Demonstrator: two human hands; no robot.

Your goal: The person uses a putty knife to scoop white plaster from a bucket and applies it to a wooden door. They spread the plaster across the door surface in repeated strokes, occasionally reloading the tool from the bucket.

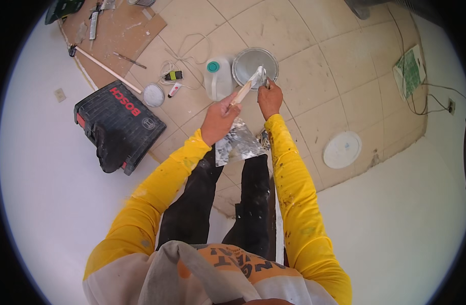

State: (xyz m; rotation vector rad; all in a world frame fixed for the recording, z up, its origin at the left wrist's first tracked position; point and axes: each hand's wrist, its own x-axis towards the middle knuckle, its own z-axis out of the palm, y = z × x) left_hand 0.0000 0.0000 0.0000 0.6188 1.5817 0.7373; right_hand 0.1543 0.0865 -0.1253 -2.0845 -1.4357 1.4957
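My left hand point(220, 121) is closed around a flat, pale wooden piece point(246, 91) that slants up and to the right. White paste point(259, 76) coats its far end. My right hand point(270, 100) grips a thin tool close to that end; its blade, if any, is hard to make out. Below both hands in the picture, the space beyond them shows a round bucket point(241, 55) with a grey-white inside. Left of the bucket stands a translucent jug point(220, 85) with a teal cap. Under my left hand lies a crumpled silvery sheet point(236, 145), near my legs.
A black tool case point(122, 127) with a dark cloth-like item on it is at the left. Near it are a white round lid point(153, 95), a long pole point(108, 69) and a cable point(174, 63). Another white lid point(342, 150) lies right; cords hang by the wall outlet point(451, 105).
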